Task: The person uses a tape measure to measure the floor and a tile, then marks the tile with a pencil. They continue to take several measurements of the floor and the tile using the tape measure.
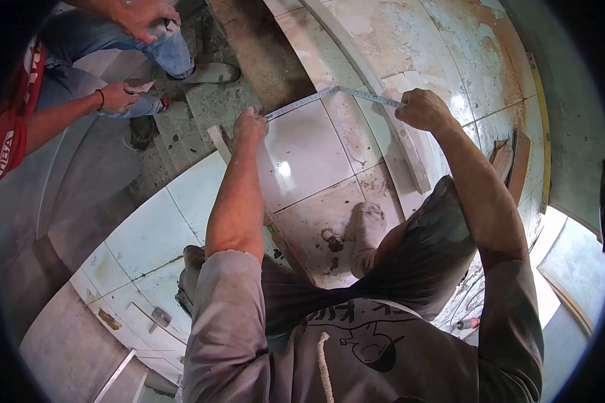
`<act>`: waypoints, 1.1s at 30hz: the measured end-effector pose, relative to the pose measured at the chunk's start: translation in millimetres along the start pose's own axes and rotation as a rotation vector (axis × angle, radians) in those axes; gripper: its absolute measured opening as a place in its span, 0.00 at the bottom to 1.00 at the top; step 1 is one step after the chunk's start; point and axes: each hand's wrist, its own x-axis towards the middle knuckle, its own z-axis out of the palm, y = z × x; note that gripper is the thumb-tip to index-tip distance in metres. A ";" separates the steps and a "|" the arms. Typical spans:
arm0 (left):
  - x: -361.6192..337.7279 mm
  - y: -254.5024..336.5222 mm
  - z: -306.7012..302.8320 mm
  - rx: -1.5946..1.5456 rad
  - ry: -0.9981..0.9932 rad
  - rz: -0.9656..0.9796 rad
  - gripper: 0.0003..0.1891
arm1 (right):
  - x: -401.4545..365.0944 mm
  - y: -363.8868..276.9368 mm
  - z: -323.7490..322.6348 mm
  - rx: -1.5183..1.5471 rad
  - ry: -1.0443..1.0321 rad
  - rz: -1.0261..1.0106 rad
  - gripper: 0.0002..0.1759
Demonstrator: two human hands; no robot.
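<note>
A pale measuring tape (298,104) with fine markings spans my two hands, bending at a peak midway between them. My left hand (251,126) is closed around one end, above the edge of a glossy white tile (306,151). On the other side, my right hand (423,109) grips the opposite end near a long pale straight bar (363,60). The fingers of both hands are wrapped round, so the tape's ends are hidden. Below the tape, the tile reflects a bright light.
Another person's hand (119,97) holds a small pale piece at the left. A bare, unfinished strip (255,54) borders the tiles. Wood pieces (511,164) lie at the right, near a yellow-edged strip (541,127). A hammer-like tool (160,317) rests on tiles at lower left.
</note>
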 end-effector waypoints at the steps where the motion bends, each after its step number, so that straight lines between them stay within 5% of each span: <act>1: -2.2 2.0 -1.5 -0.018 -0.008 -0.014 0.21 | 0.0 -0.4 -0.4 -0.001 -0.011 0.010 0.20; 33: 1.1 1.7 3.7 0.015 0.024 0.000 0.22 | 0.8 -2.2 -4.1 -0.048 -0.091 0.085 0.21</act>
